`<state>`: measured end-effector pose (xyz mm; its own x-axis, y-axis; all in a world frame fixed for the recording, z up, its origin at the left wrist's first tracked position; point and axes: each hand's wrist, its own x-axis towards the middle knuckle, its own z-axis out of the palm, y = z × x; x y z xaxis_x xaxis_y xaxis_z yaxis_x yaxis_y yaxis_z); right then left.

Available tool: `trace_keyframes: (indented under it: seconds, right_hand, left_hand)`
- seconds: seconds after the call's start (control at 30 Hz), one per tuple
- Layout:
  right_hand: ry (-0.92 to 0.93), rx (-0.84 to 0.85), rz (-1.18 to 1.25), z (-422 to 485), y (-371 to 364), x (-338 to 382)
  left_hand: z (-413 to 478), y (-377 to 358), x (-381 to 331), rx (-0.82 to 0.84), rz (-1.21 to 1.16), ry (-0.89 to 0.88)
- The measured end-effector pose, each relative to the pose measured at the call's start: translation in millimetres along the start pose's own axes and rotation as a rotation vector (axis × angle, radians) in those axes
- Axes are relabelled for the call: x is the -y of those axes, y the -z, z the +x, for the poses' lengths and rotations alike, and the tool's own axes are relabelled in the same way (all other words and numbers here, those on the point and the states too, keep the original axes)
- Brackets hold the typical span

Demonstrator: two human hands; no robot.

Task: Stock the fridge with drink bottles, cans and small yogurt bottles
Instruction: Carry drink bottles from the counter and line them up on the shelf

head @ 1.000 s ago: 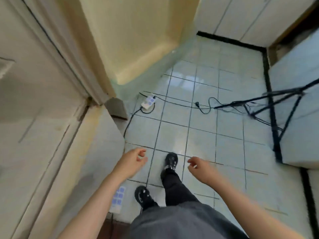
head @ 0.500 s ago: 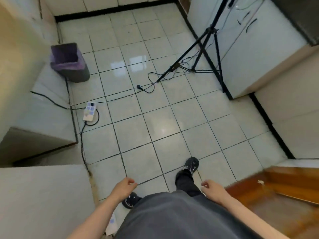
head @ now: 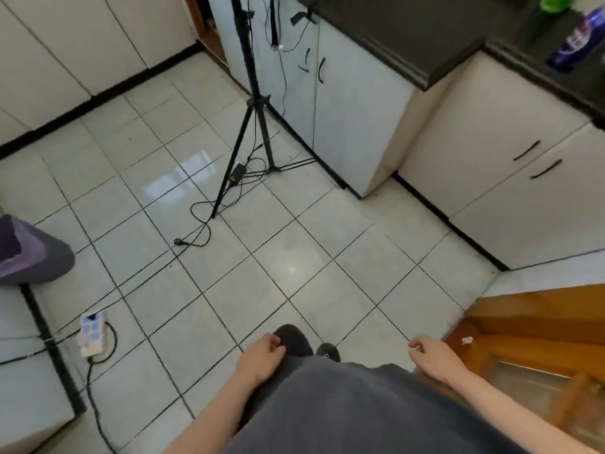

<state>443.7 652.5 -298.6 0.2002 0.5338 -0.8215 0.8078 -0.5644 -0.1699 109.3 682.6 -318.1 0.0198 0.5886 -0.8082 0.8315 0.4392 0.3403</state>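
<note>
Moved: view swings right vs half a sec ago. The bin (head: 31, 253) slides to the left edge, the tripod (head: 250, 93) now sits mid-top, and a dark counter (head: 409, 40) comes in at top right. Both hands stay low.
Bin: far left, purple bag inside, partly cut off.
Power strip (head: 91, 334): on the tiles near the bin, white w/ blue spots. Prob there to feed the tripod gear.
Tripod legs: spread wide so it won't tip. A thin cord (head: 196, 239) loops by its feet.
Left hand (head: 260, 357): low by the grey shirt, just above a black shoe (head: 296, 337). Fingers loosely curled, hold nothing. I think it just swings bc the person is walking.
Right hand (head: 435, 360): low too, fingers loosely curled, nothing in them. Free to grab, not grabbing yet.
Cupboards (head: 357, 109): white doors, dark handles, under the counter.
Drinks: a blue can (head: 576, 40) on the counter, far top right, blurry. A green thing (head: 556, 1) is near it, can't tell what. Well apart from both hands.
Fridge: not in view.
Wood floor (head: 540, 319): bottom right, next to the tiles.
</note>
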Motion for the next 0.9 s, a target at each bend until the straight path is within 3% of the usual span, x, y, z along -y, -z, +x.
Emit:
trace_keyframes:
  seconds: [0.13, 0.27, 0.43, 0.53, 0.63, 0.73, 0.9]
  right_hand:
    - [-0.107, -0.014, 0.192, 25, 26, -21]
    - [-0.218, 0.02, 0.373, 50, 36, -27]
    - [-0.377, -0.045, 0.65, 79, 92, -33]
    - [-0.45, -0.138, 0.682, 90, 142, -38]
    - [-0.475, -0.25, 0.752, 111, 188, -35]
    - [-0.496, -0.289, 0.82, 128, 220, -27]
    - [-0.456, -0.3, 0.826, 165, 269, -32]
  left_hand:
    - [42, 23, -74, 0.035, 0.155, -0.154]
    - [106, 49, -132, 0.142, 0.176, -0.117]
    - [213, 103, -224, 0.268, 0.425, -0.093]
    - [256, 138, -298, 0.238, 0.635, -0.131]
    - [295, 158, -385, 0.159, 0.728, -0.28]
    - [313, 157, -463, 0.224, 0.782, -0.378]
    - [329, 127, -549, 0.352, 0.781, -0.377]
